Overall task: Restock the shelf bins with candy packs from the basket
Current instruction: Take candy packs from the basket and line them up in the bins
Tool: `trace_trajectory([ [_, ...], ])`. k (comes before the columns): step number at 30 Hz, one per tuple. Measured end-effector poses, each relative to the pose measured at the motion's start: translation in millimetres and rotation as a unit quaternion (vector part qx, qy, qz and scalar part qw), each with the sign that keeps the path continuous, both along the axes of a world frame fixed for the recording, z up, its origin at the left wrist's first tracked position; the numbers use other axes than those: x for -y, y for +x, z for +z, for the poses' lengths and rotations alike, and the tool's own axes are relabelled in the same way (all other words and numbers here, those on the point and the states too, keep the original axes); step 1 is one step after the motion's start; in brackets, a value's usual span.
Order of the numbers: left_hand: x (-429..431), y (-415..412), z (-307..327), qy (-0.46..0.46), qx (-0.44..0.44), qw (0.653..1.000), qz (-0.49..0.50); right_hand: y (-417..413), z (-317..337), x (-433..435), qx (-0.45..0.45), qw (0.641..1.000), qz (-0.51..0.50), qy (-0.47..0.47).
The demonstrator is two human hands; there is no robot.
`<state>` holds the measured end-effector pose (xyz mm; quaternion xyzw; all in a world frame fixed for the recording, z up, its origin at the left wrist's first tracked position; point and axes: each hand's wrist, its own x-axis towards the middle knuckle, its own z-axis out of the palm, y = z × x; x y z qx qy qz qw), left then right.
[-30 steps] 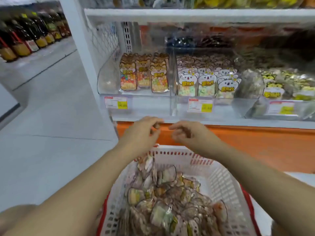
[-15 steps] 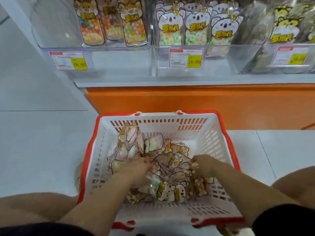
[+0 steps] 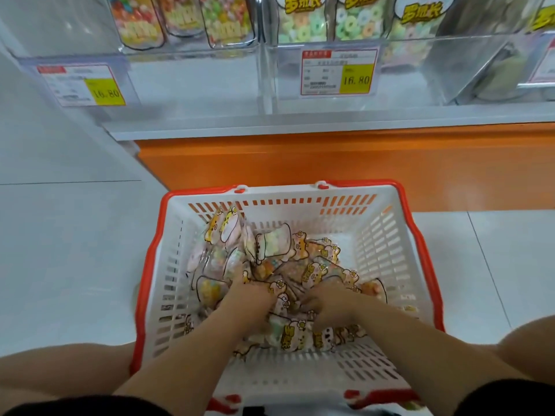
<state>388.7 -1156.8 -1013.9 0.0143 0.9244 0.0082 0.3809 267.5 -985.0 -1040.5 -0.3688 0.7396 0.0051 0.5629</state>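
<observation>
I see a white slotted plastic basket with a red rim (image 3: 420, 235) sitting on the floor. It holds a loose heap of clear candy packs with yellow cartoon labels (image 3: 303, 265), piled mostly toward the left and centre. The bare basket bottom shows on the near side and at the far right.

Both hands are down in the heap. The left hand (image 3: 249, 298) has its fingertips buried under the packs, so I can't tell the grip. The right hand (image 3: 333, 304) has its fingers curled down into the packs, but I can't tell if they're clamped on 1.

Above are clear acrylic shelf bins (image 3: 192, 70). The left bin has packs of multicolour sweets (image 3: 228, 22) standing at the back, w/ open room in front. The next bin has packs of pastel rings (image 3: 303, 25). 2 white-and-yellow price tags (image 3: 338, 72) read 16.80.

A grey shelf ledge (image 3: 300, 121) overhangs an orange base panel (image 3: 300, 157), and the basket's far edge is just in front of that panel. There's white tiled floor (image 3: 60, 250) on both sides of the basket.
</observation>
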Motion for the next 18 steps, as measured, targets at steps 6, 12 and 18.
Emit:
trace_trajectory([
  [6, 16.2, -7.0, 26.9, 0.095, -0.013, 0.989, 0.11, 3.7, -6.0, -11.7, -0.166, 0.985, 0.041, -0.018],
  [12, 44.1, -7.4, 52.5, 0.16, -0.106, 0.933, 0.306, -6.3, 1.1, -18.9, -0.139, 0.99, -0.034, -0.018],
  [18, 63.4, -10.8, 71.2, 0.235, -0.115, 0.886, 0.382, -15.5, 22.8, -17.2, -0.095, 0.982, -0.15, -0.062],
])
